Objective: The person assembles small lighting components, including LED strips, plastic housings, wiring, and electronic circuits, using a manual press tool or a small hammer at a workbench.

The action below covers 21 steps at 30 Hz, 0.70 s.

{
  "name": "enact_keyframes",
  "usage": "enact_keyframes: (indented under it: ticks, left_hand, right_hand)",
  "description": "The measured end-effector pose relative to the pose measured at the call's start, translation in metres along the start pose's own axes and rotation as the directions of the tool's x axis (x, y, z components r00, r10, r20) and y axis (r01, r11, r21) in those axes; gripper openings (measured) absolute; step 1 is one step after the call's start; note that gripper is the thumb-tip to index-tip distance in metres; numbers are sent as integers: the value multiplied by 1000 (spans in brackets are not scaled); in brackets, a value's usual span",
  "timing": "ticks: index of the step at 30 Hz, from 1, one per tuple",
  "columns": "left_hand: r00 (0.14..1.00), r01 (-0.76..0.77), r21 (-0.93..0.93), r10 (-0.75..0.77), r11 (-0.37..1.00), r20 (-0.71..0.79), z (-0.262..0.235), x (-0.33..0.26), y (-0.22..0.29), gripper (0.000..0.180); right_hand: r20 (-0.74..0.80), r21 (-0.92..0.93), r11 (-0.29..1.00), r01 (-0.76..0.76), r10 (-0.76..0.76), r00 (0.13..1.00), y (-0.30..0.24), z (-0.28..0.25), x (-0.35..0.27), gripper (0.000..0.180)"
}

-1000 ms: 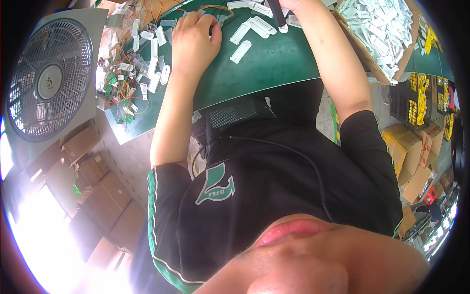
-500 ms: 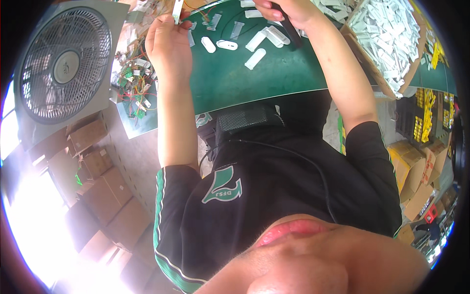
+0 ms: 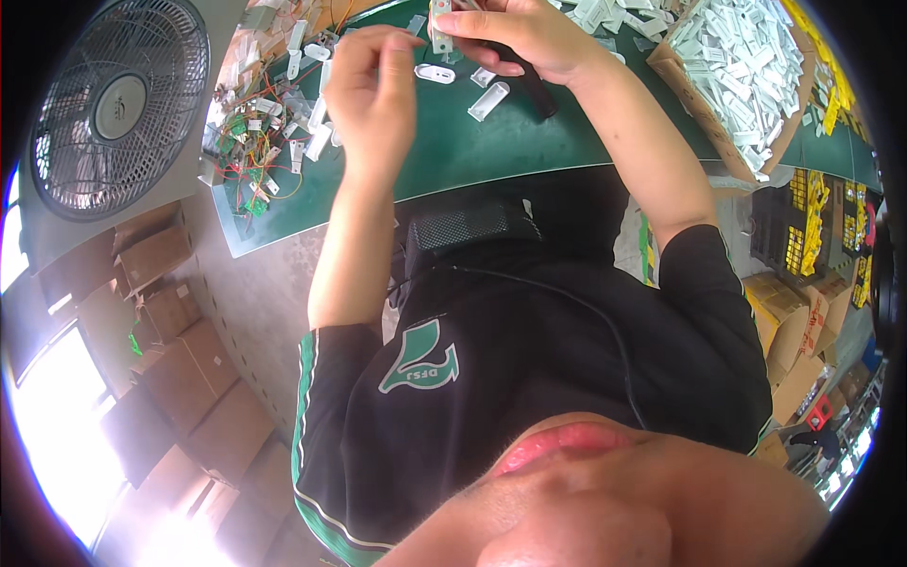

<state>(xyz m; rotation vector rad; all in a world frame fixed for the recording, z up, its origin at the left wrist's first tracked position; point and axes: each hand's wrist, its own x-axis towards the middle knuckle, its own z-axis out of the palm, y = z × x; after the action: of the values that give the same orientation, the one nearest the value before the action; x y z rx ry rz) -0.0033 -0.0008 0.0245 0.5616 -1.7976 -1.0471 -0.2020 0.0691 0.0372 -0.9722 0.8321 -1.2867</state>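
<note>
Near the table's far edge my right hand pinches a narrow white plastic piece between thumb and fingers. A dark, stick-shaped tool juts out below that palm; its upper part is hidden. My left hand is just left of the white piece, its fingers curled together; whatever they hold is hidden. Below the hands, a white oval plastic cover and a longer white cover lie on the green tabletop.
Left of my arm is a heap of wires, small green boards and white pieces. A grey fan stands beyond it. At the right, a cardboard box is full of white plastic parts. Cartons stack at the left on the floor.
My left hand has moved right toward my right hand. The white piece that was in my left hand is now between my right fingers. My right hand has come left and slightly down.
</note>
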Motion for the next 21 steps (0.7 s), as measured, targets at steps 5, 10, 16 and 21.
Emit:
enact_keyframes:
  ticks: [5, 10, 16, 21]
  left_hand:
    - [974, 213, -350, -168, 912, 154, -21, 7, -12, 26]
    - [815, 459, -321, -250, 828, 522, -32, -1, -14, 35]
    - [722, 606, -344, -314, 717, 617, -31, -8, 18, 34]
    - [757, 507, -229, -302, 831, 580, -30, -9, 19, 44]
  right_hand:
    - [331, -70, 989, -128, 144, 933, -22, 10, -15, 21]
    - [478, -167, 968, -185, 244, 844, -15, -3, -14, 26]
    - [397, -330, 924, -194, 323, 859, -19, -3, -13, 27]
    - [313, -249, 948, -196, 271, 910, -16, -7, -12, 27]
